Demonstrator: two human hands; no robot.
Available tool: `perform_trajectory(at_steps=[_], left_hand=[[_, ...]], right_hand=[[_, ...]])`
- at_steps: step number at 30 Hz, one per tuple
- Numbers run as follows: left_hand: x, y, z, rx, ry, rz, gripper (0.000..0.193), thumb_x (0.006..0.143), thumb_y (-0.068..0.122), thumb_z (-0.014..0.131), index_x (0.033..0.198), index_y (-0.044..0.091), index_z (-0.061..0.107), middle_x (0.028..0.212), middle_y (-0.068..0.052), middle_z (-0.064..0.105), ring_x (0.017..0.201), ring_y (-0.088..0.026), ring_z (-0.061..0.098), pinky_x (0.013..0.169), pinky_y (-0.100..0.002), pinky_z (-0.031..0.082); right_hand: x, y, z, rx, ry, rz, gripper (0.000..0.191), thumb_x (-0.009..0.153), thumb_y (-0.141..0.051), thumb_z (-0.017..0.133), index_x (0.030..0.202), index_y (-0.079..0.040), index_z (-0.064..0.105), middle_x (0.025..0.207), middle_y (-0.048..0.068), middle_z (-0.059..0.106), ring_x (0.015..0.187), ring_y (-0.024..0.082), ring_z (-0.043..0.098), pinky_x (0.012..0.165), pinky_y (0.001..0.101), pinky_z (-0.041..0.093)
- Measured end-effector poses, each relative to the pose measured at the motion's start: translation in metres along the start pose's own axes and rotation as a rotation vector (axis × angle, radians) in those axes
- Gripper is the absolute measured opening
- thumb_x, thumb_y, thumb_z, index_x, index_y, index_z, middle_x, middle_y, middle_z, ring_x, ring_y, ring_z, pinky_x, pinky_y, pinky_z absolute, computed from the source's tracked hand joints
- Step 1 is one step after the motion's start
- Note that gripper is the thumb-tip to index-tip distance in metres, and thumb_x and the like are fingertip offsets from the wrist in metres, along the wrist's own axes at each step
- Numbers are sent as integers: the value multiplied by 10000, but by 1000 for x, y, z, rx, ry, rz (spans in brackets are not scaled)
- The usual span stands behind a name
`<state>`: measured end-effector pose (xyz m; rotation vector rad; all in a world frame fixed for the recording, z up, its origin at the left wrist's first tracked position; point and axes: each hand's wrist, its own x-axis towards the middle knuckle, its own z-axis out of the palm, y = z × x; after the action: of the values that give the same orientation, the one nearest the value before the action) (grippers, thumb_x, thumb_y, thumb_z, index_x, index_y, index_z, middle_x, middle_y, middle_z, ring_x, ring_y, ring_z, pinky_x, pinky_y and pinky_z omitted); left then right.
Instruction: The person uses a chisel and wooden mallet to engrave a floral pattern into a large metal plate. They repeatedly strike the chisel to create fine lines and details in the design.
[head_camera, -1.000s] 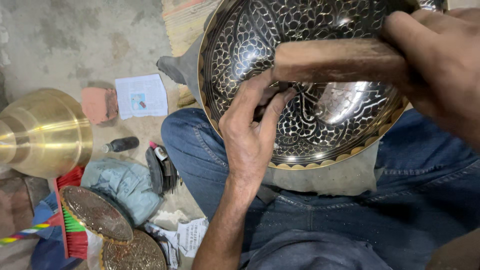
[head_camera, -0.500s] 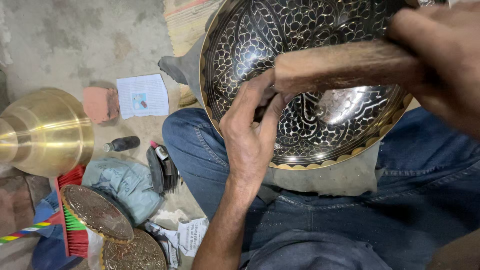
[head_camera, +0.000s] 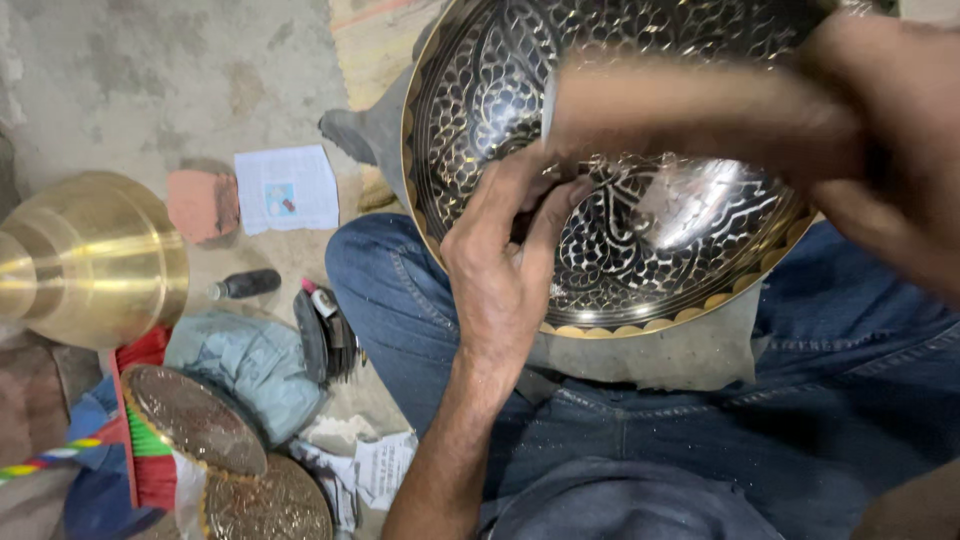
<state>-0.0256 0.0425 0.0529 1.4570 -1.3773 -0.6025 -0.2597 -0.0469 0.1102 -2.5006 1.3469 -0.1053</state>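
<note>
A large engraved metal bowl (head_camera: 640, 250), dark with a silvery leaf pattern and a brass scalloped rim, rests tilted on my lap over a grey pad (head_camera: 660, 355). My left hand (head_camera: 500, 270) is pinched on a small engraving tool, mostly hidden by the fingers, with its tip against the bowl's inner wall. My right hand (head_camera: 880, 160) grips a thick wooden handle (head_camera: 690, 110) that lies across the bowl above the left hand; the handle and hand are motion-blurred.
On the floor to my left stand a polished brass bell-shaped vessel (head_camera: 90, 255), two engraved round plates (head_camera: 195, 420), a grey-blue cloth (head_camera: 240, 365), a small black bottle (head_camera: 245, 285), a brick piece (head_camera: 200, 205) and a paper sheet (head_camera: 285, 188).
The wooden handle in my right hand has swung up and down over the left hand and is now blurred. The left hand stays in place on the bowl.
</note>
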Motion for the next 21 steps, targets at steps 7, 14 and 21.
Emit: perform_trajectory(at_steps=[7, 14, 21], left_hand=[[-2, -1, -2, -34, -28, 4, 327, 1009, -31, 708, 1321, 22, 625, 1135, -111, 734, 1006, -168, 787, 857, -273, 646], [-4, -1, -1, -31, -30, -21, 319, 1022, -22, 708, 1329, 24, 633, 1164, -105, 730, 1018, -171, 786, 871, -277, 666], [-2, -1, 0, -110, -39, -48, 306, 1039, -24, 692, 1330, 35, 622, 1234, -111, 722, 1053, -182, 789, 897, -284, 693]], right_hand=[[-1, 3, 6, -88, 30, -36, 528, 694, -43, 835, 1161, -2, 592, 916, 188, 666, 846, 315, 710, 742, 438, 573], [-2, 2, 6, 196, 44, 2, 535, 754, 24, 741, 1255, 27, 553, 958, 185, 661, 865, 299, 704, 735, 424, 575], [1, -4, 6, 353, 71, 59, 488, 827, 2, 706, 1276, 31, 515, 995, 179, 648, 894, 282, 697, 759, 411, 582]])
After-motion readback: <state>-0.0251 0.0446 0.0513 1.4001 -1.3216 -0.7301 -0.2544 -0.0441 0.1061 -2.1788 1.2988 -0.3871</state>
